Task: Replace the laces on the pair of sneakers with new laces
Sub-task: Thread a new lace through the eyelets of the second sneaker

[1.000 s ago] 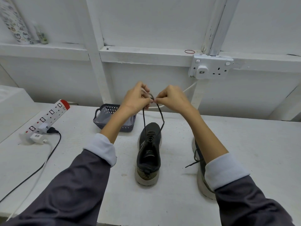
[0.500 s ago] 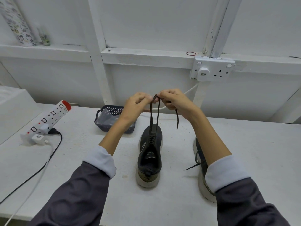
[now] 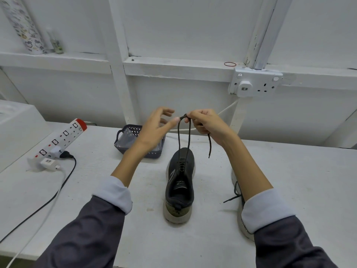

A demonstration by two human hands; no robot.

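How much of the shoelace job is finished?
The middle shoe looks threaded up its holes. In hand: the right hand pinches its lace, held up taut, with the left hand open beside it. Left, likely: tying it, and maybe the other shoe, which is partly hidden.

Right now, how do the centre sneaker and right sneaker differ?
The centre sneaker stands in full view; the right sneaker is mostly hidden behind the forearm. The centre sneaker's lace is pulled up, pinched by the right hand; the right sneaker's lace end trails loose. Both have dark uppers, pale soles.
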